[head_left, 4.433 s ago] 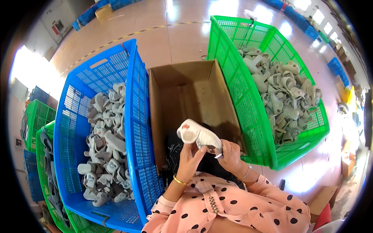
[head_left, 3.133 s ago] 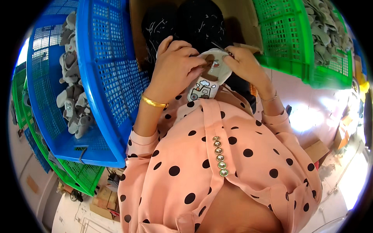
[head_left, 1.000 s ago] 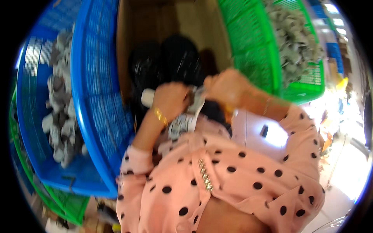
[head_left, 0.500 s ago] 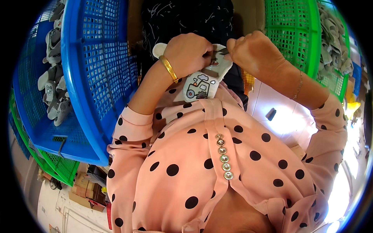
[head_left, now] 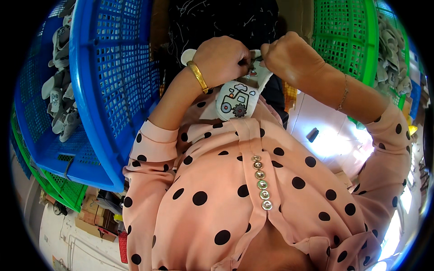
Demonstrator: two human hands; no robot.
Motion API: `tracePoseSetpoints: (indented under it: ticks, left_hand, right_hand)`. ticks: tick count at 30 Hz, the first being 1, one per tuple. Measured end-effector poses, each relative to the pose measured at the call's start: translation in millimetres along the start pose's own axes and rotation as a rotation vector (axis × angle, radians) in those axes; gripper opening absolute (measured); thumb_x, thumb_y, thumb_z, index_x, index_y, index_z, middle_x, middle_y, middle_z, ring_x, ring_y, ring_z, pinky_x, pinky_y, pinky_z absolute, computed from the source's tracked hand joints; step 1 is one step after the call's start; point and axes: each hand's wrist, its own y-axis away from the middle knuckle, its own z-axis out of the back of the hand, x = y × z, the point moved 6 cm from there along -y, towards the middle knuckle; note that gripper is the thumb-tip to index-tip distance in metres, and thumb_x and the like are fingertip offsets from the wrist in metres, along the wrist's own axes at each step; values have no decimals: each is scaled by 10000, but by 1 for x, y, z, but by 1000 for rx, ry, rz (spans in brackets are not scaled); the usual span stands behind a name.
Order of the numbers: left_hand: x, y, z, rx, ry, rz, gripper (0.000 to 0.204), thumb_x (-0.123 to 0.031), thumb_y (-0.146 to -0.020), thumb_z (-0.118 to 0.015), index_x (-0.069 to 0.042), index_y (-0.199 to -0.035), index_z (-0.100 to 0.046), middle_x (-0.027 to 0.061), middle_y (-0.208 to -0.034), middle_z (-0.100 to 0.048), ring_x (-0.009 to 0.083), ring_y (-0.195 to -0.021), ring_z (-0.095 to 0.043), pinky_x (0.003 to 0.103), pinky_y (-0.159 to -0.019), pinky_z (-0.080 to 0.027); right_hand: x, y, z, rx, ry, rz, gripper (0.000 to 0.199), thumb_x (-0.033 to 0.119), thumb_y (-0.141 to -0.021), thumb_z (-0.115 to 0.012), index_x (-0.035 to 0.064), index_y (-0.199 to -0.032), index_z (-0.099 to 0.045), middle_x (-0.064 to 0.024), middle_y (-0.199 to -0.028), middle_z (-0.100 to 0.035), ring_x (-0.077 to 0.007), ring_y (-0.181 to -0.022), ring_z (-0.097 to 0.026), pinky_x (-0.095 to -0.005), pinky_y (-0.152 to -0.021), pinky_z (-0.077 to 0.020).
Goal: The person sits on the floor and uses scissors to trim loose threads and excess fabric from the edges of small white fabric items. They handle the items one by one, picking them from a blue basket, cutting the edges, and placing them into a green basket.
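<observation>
My left hand (head_left: 222, 61) is closed on a cream fabric shoe upper (head_left: 251, 100) above my lap. A printed tractor with clouds shows on its near flap, and a rounded pale end (head_left: 188, 56) sticks out past my left wrist. My right hand (head_left: 289, 56) is also closed, its fingertips pinched at the upper's far right edge. Between the two hands lies a small dark shape, possibly a blade; my fingers hide most of it. A dark cloth (head_left: 221, 20) strewn with pale thread ends covers my lap.
On the left stands a blue plastic basket (head_left: 86, 135), with several grey and white shoe uppers (head_left: 58, 92) beyond its wall. A green basket (head_left: 370, 49) stands on the right, near more grey pieces (head_left: 391, 56). A small dark object (head_left: 313, 134) lies on the bright floor.
Both hands have shifted slightly, the right one a little up and left. The tractor flap has moved slightly right and shows more fully. Both hands remain closed.
</observation>
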Motion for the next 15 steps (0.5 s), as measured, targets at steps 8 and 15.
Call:
tracePoseSetpoints:
  ticks: [8,15]
  left_hand:
    - [2,5,0,27,31,39,143,-217,-724,-671,-125,-800,-751,99,-769,-686,301,-698,-658,380,-646,-530]
    - [-13,14,3,-73,-31,-42,131,-207,-672,-650,-78,-681,-660,171,-735,-642,368,-688,-630,455,-636,-516]
  right_hand:
    - [7,-9,-2,188,40,3,123,220,-817,-652,104,-783,-635,-16,-739,-608,-143,-687,-632,-287,-569,-433]
    - [17,-10,-2,171,-322,-92,126,198,-750,-652,105,-811,-712,-68,-888,-672,-212,-810,-667,-394,-601,-464]
